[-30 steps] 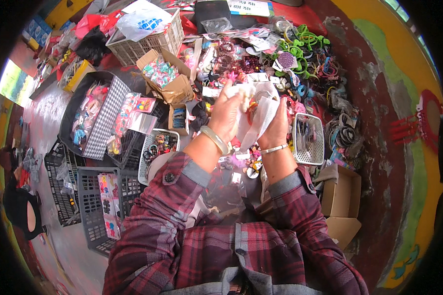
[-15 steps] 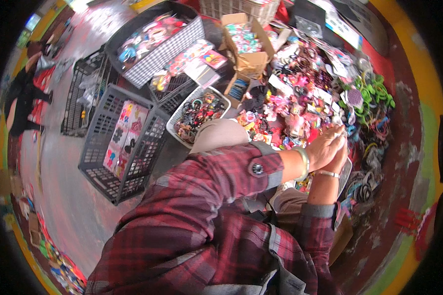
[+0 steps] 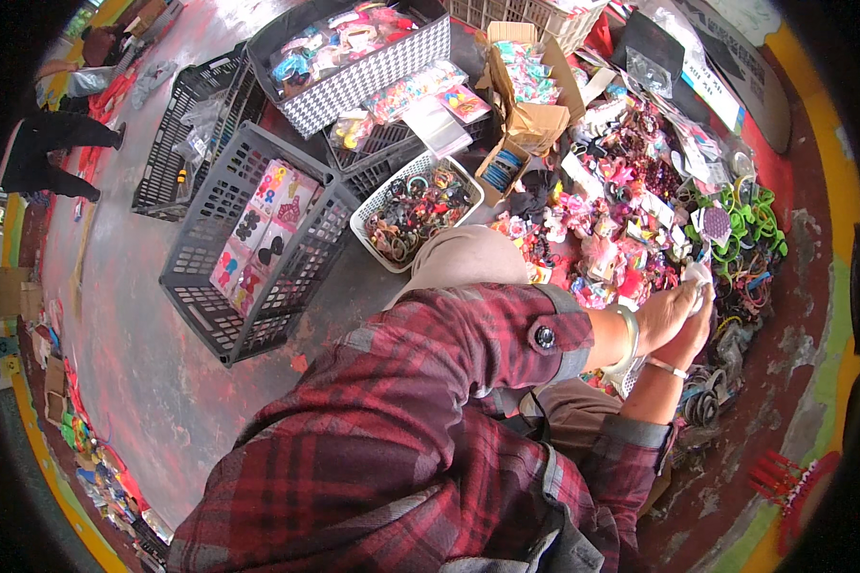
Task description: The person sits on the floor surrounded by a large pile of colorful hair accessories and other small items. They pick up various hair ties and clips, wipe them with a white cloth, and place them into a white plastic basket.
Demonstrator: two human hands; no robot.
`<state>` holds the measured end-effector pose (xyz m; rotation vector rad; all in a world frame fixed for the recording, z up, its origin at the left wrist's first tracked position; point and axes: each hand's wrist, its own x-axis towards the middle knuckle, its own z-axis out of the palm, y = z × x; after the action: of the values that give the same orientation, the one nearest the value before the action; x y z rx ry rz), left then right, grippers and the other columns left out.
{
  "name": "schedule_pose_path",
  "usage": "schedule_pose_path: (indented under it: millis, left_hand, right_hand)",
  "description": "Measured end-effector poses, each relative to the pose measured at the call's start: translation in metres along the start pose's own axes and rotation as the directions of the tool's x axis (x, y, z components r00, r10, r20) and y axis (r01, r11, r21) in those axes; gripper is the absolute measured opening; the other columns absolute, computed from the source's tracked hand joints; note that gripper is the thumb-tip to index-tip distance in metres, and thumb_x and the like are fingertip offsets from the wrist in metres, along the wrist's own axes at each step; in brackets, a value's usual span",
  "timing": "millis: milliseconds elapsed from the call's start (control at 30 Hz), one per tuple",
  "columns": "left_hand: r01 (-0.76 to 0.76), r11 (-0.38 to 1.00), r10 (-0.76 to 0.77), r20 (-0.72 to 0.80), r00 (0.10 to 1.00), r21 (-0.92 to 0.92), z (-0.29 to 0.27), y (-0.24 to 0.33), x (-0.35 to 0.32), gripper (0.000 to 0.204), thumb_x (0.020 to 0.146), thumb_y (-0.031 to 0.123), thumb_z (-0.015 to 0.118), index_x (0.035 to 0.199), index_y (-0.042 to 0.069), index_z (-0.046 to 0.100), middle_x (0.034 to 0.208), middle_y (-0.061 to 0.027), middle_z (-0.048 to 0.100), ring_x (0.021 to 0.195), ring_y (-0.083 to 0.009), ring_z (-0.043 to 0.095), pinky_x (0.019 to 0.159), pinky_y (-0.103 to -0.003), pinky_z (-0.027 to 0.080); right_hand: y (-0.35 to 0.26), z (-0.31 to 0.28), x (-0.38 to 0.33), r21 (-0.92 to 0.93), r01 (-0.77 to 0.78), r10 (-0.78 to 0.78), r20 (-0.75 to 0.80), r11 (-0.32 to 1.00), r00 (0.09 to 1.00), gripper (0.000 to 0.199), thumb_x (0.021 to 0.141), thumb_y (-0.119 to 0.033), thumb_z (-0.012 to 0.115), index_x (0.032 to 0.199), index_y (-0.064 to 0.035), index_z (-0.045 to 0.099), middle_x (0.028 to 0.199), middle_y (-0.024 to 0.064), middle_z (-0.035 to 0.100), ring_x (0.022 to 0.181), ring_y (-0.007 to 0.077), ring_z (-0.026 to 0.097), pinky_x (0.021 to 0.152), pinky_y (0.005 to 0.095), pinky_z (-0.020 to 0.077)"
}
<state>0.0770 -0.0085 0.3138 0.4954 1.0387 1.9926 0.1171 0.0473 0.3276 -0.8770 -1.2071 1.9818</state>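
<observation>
At about three o'clock in the view, the left hand point(image 3: 667, 315) and the right hand point(image 3: 693, 329) meet, pressed close together over a spread of hair accessories point(image 3: 621, 220) on the floor. Between them they pinch a small white piece point(image 3: 699, 275), which sticks up at the fingertips; both grips are closed on it, though what it is cannot be told. A pale bangle point(image 3: 629, 336) sits on the left wrist, a thin bracelet point(image 3: 667, 368) on the right. Green hair rings point(image 3: 750, 224) lie just past the hands at two o'clock. A white basket point(image 3: 382, 205) of hair ties stands near twelve o'clock, and a grey crate point(image 3: 210, 306) with bow cards at ten o'clock.
</observation>
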Motion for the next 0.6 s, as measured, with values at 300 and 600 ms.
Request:
schedule_pose_path:
  millis: [300,600]
  left_hand:
    - [-0.17,0.935,0.147,0.095,0.985,0.311,-0.024,0.006,0.015,0.039,0.09,0.032,0.038,0.108,-0.002,0.047,0.103,-0.0186,0.054,0.097,-0.0228,0.051,0.087,-0.031,0.038]
    - [0.23,0.799,-0.151,0.184,0.971,-0.556,-0.025,0.018,0.025,0.027,0.09,0.036,0.042,0.087,0.011,0.05,0.076,0.0015,0.051,0.066,-0.0098,0.048,0.06,-0.024,0.041]
  right_hand:
    - [0.004,0.046,-0.04,-0.42,0.386,-0.38,0.102,0.821,0.919,0.05,0.094,-0.034,0.031,0.128,0.0017,0.038,0.13,0.0147,0.041,0.116,0.0232,0.042,0.097,0.0323,0.0311]
    - [0.024,0.031,-0.033,-0.262,0.326,-0.323,0.056,0.909,0.945,0.046,0.09,-0.027,0.042,0.126,0.0027,0.039,0.124,0.0122,0.045,0.112,0.021,0.044,0.093,0.0297,0.0345]
